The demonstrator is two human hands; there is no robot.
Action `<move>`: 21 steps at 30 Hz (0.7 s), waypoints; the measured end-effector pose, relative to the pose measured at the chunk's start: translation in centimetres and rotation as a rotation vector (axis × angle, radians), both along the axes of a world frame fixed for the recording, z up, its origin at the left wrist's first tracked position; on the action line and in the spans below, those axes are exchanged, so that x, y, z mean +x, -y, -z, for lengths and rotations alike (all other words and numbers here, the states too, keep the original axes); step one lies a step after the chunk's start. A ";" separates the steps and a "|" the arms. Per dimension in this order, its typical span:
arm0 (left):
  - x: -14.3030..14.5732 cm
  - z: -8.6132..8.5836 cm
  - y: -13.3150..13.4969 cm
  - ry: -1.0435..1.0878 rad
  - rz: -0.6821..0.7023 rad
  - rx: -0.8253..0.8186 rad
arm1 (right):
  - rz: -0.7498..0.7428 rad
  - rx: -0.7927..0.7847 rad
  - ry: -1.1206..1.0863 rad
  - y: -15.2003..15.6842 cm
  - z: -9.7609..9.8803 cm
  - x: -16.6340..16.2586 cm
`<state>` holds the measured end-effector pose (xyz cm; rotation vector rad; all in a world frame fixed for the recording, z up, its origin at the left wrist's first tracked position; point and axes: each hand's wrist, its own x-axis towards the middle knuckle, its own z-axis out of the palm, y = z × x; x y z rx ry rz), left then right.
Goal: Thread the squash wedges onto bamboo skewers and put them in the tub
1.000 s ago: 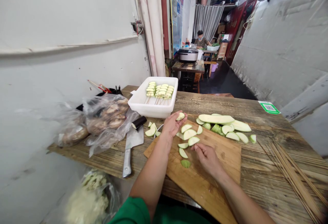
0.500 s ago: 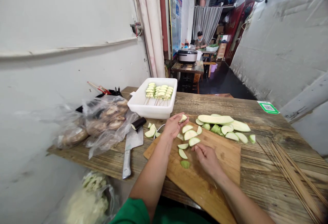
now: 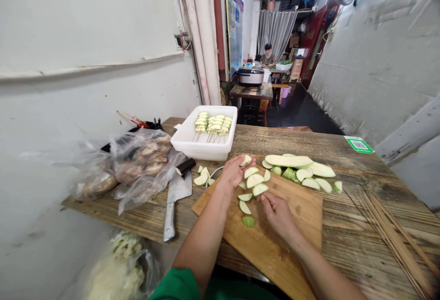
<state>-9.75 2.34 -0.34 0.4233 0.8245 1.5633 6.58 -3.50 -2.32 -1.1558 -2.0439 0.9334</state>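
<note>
My left hand (image 3: 237, 170) holds a pale green-edged zucchini slice (image 3: 246, 160) between thumb and fingers, above the far corner of the wooden cutting board (image 3: 292, 213). The fingers of my right hand (image 3: 277, 209) are pinched on a thin skewer, mostly hidden by the hand. Just beyond its fingertips, several half-round zucchini slices (image 3: 255, 180) line up toward my left hand; whether all are threaded is unclear. Loose slices (image 3: 244, 207) and a green end piece (image 3: 248, 221) lie on the board.
A white tub (image 3: 202, 150) holds skewered slices. Left are a cleaver (image 3: 175, 199), a dark-skinned vegetable piece (image 3: 185, 166) and bagged mushrooms (image 3: 147, 153). Zucchini halves (image 3: 288, 160) lie beyond the board; bamboo skewers (image 3: 392, 236) lie right. A person (image 3: 268, 56) sits far back.
The left hand's slice has tilted slightly and shows more of its face. The right hand stays almost in place, still pinched beside the row of slices.
</note>
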 end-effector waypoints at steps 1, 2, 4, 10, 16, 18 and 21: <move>0.0 0.0 0.0 0.000 -0.010 0.003 | -0.001 0.005 0.009 0.0 0.0 0.0; 0.1 0.0 0.0 -0.003 -0.019 0.010 | -0.001 0.011 0.016 0.0 0.0 0.0; 0.3 0.1 0.1 -0.014 -0.023 0.025 | -0.001 0.023 0.021 0.1 0.1 0.1; 0.9 0.0 0.3 -0.020 0.017 0.018 | 0.015 0.042 -0.003 0.0 0.1 0.1; 1.1 0.1 0.3 -0.005 0.021 -0.017 | 0.037 0.046 -0.013 -0.1 0.3 0.1; 1.3 0.1 0.4 -0.023 0.059 -0.022 | 0.043 0.048 -0.021 -0.1 0.3 0.1; 1.7 -0.2 0.6 -0.039 0.117 -0.019 | 0.050 0.055 -0.030 -0.3 0.4 0.1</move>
